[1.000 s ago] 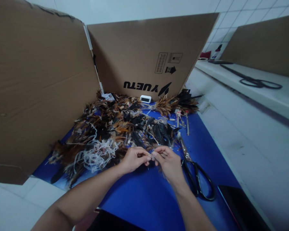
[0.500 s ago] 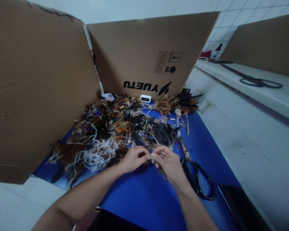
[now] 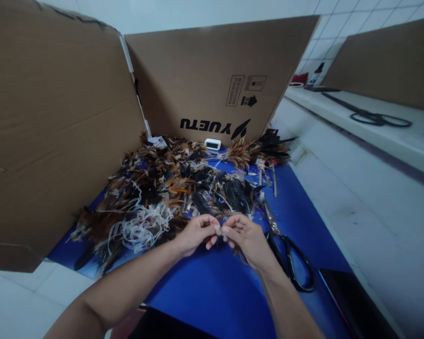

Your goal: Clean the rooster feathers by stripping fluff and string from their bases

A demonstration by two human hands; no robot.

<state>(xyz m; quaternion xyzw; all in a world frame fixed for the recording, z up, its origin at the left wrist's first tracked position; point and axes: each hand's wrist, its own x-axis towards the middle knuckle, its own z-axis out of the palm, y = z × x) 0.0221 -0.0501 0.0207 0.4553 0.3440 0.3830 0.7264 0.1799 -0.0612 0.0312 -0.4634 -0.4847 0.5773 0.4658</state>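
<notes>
My left hand (image 3: 198, 234) and my right hand (image 3: 246, 238) meet over the near part of the blue tabletop (image 3: 212, 292), thumbs and forefingers pinched together. Between the fingertips is the pale quill end of a small feather (image 3: 219, 230); brownish wisps show below my right palm, and the rest is hidden. Just beyond the hands lie black feathers (image 3: 238, 194) and brown feathers (image 3: 178, 185). A tangle of clear plastic strip (image 3: 141, 228) rests left of my left hand. Right of my right hand lie black-handled scissors (image 3: 291, 256), apart from it.
Cardboard panels (image 3: 212, 70) stand at the back and left. A small white digital clock (image 3: 212, 144) sits before the back panel, near bundled feathers (image 3: 242, 154). A dark phone-like slab (image 3: 353, 301) lies at near right. Another pair of scissors (image 3: 378, 118) lies on the side ledge.
Both hands stay together in nearly the same place. My left hand's lower fingers have uncurled slightly and now show beneath the pinch. The view has shifted a little.
</notes>
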